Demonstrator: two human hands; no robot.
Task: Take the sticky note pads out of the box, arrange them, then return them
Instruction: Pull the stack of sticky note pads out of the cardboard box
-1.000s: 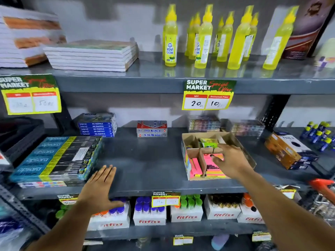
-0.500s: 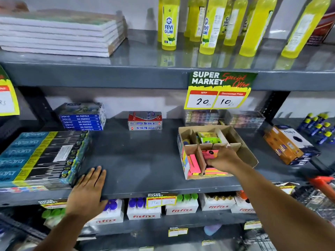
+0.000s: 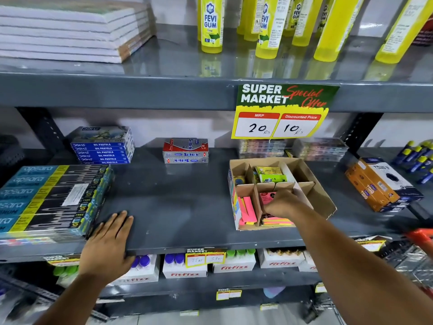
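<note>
Grey metal shelf (image 3: 178, 207), smooth and faintly scuffed, in a stationery shop rack with a pale wall behind. Above, on the next shelf, yellow gum bottles (image 3: 212, 26) and a stack of white pads (image 3: 70, 36); hung from its edge, a glossy price tag (image 3: 281, 111) reading 20 and 10. On the grey shelf: flat shrink-wrapped pencil packs (image 3: 51, 198) at left, blue pastel boxes (image 3: 103, 148) and a red-and-silver box (image 3: 185, 151) at the back, orange cartons (image 3: 379, 186) at right.

Open-topped cardboard box (image 3: 328, 202) right of centre, split by card dividers into compartments. Sticky notes (image 3: 247, 211) in neon pink and yellow, thin slabs standing on edge in the front-left compartment; a flat layered pink, orange and yellow stack (image 3: 278, 221) in the front-middle one; green packets (image 3: 271, 174) behind.

Right hand (image 3: 283, 202) reaching into the front-middle compartment, fingers curled down onto a pink pad (image 3: 267, 197); grip itself hidden, cannot tell whether closed on it. Left hand (image 3: 110, 242) open, flat, palm down on the shelf's front edge, just beside the pencil packs.
</note>
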